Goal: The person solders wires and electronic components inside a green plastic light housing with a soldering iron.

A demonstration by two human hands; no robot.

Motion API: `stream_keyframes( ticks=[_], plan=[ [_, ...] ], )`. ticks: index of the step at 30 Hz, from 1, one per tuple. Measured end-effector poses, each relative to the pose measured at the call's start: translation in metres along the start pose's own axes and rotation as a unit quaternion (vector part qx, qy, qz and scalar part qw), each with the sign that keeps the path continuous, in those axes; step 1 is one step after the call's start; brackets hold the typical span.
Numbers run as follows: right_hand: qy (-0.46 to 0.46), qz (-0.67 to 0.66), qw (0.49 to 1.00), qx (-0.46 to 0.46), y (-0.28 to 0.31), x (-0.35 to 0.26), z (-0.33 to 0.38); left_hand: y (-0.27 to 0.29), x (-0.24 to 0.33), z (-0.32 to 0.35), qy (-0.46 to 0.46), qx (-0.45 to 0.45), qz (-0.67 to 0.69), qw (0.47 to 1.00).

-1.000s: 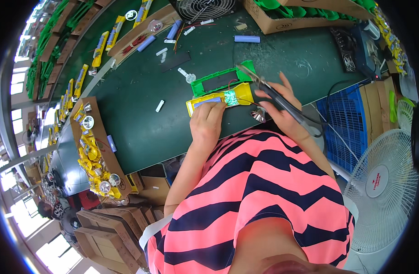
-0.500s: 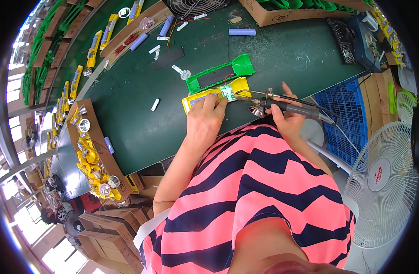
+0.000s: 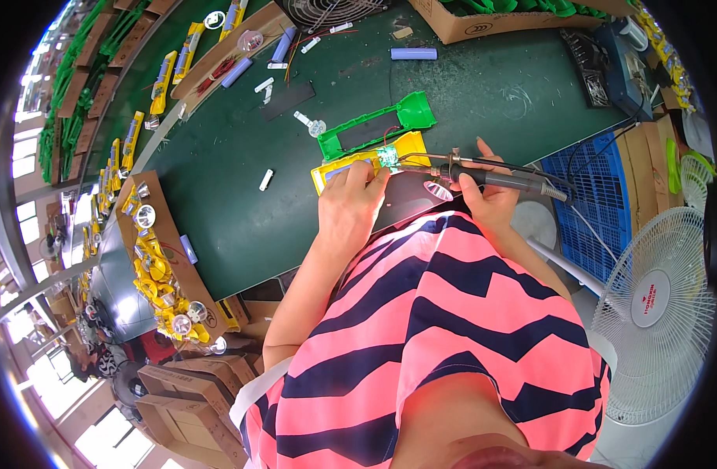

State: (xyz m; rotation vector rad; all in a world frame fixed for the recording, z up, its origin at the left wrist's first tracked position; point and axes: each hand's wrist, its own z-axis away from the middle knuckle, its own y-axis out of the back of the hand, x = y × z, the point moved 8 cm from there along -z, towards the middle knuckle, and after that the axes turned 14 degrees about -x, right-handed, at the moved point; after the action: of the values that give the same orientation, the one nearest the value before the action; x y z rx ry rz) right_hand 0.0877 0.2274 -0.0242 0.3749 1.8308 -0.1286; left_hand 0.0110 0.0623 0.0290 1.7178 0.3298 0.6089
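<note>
A yellow flashlight housing (image 3: 410, 144) lies open near the bench's front edge, with a purple battery cell partly visible inside and a small green circuit board (image 3: 388, 158) at its middle. My left hand (image 3: 349, 205) has its bent fingertips closed on the housing beside the board. In my right hand (image 3: 489, 200) is a soldering iron (image 3: 508, 181) with a thin feed tube along it. Its front end points left at the board; exact tip contact is too small to tell. Below the iron's front sits a shiny reflector (image 3: 437, 191). Just beyond, a green housing half (image 3: 417, 114) lies alongside.
Purple cells (image 3: 414, 54), white connector strips and a dark flat piece (image 3: 290, 101) lie on the green bench. A carton (image 3: 499, 28) of green parts stands at the back, a box (image 3: 185, 285) of yellow housings at left, a white fan (image 3: 649, 301) at right.
My right hand and the soldering iron have shifted slightly left. The reflector below has turned and now catches more light. My left hand keeps its place on the housing.
</note>
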Motion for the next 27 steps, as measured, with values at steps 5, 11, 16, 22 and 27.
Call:
stream_keyframes(
  ticks=[5, 11, 16, 22, 27],
  plan=[
    [-0.080, -0.160, 0.984, 0.023, -0.003, 0.006, 0.002, 0.001, -0.002, -0.001, 0.008, 0.005, 0.007, 1.000],
    [-0.107, -0.180, 0.976, 0.066, 0.006, 0.008, 0.002, 0.001, -0.003, 0.000, 0.008, 0.015, 0.009, 1.000],
    [-0.066, -0.086, 0.994, 0.006, 0.000, 0.003, -0.004, 0.002, -0.003, -0.001, 0.009, 0.013, 0.008, 1.000],
    [0.000, 0.009, 1.000, -0.024, -0.001, -0.009, -0.007, 0.003, -0.002, 0.001, 0.009, 0.008, 0.009, 1.000],
    [-0.009, -0.007, 1.000, -0.019, 0.000, -0.007, -0.004, 0.003, -0.002, 0.001, 0.010, 0.011, 0.004, 1.000]
  ],
)
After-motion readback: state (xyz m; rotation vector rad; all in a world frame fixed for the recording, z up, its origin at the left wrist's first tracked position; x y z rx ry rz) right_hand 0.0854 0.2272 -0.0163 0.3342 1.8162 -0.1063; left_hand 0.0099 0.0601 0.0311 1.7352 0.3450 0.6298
